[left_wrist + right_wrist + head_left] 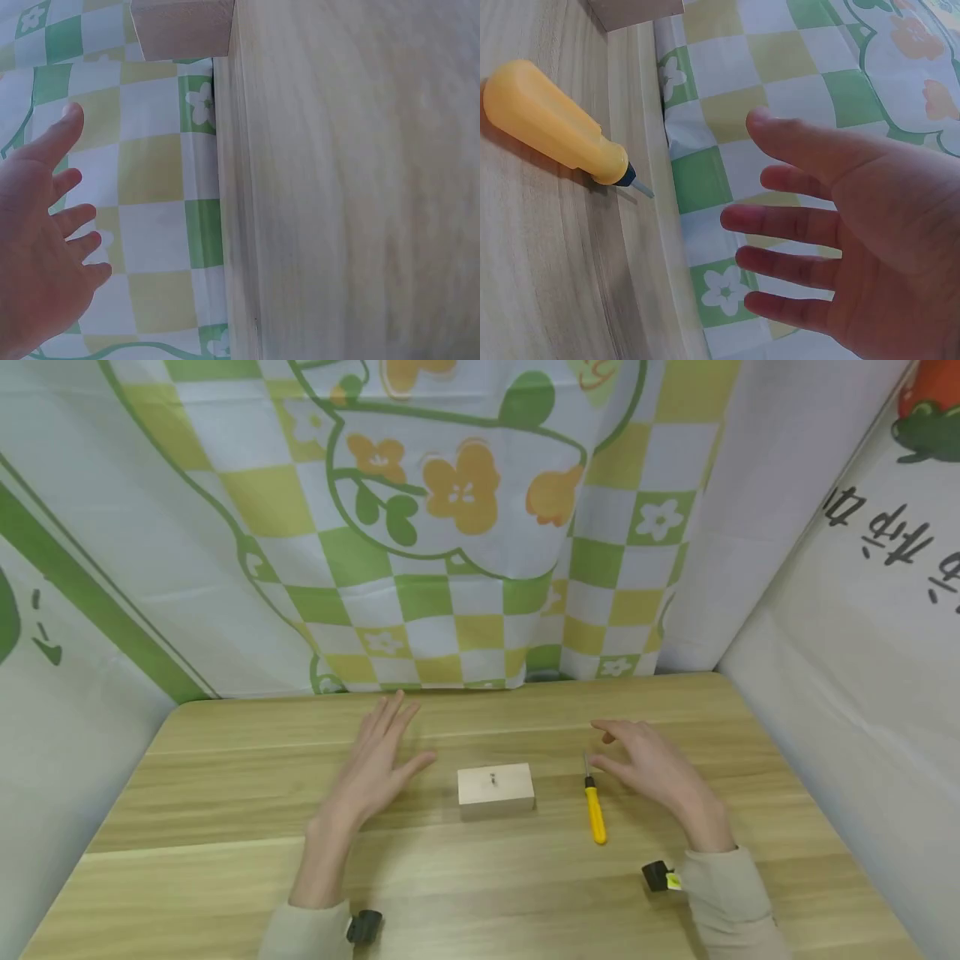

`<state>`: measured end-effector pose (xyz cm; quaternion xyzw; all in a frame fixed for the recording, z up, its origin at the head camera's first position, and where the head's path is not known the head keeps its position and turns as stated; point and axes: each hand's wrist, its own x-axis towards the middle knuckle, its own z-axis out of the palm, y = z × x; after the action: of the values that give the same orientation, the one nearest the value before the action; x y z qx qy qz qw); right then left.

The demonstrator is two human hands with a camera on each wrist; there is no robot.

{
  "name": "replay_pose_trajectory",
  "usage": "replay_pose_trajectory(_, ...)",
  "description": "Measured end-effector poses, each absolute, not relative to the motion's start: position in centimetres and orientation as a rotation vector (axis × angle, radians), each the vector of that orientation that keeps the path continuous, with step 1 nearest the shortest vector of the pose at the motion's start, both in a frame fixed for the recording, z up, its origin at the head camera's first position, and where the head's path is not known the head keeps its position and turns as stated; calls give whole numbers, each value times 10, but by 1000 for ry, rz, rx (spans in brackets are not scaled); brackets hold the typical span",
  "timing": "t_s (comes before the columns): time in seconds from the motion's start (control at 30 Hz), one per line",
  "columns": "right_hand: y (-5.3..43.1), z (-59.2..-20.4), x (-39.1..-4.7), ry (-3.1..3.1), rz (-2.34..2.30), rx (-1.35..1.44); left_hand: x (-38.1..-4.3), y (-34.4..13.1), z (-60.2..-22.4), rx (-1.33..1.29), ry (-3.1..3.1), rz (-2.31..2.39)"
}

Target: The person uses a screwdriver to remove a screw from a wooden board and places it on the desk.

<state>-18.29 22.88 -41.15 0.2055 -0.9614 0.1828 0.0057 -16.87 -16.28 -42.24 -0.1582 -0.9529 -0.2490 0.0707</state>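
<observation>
A pale wooden block (495,787) sits on the table between my hands, with a small dark screw or hole mark on its top. To its right lies a screwdriver (596,814) with a yellow handle, its thin shaft pointing toward the back. My left hand (375,764) is left of the block, fingers spread and thumb out, holding nothing. My right hand (648,764) is just right of the screwdriver's tip, thumb and fingers apart. The right wrist view shows the screwdriver (551,120) apart from the right hand (840,225). One end of the block (186,28) tops the left wrist view.
The wood-grain table (225,793) ends at the back against a checked, flowered curtain (480,635). White cloth walls stand at both sides, the right one (862,652) bearing black writing. A small black camera (365,927) is on each wrist.
</observation>
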Motion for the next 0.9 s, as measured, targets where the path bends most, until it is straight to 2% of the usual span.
replay_pose_trajectory(0.9, 223, -412, -179, -3211, 879, 907, -165, -152, -425, -565, -2930, -952)
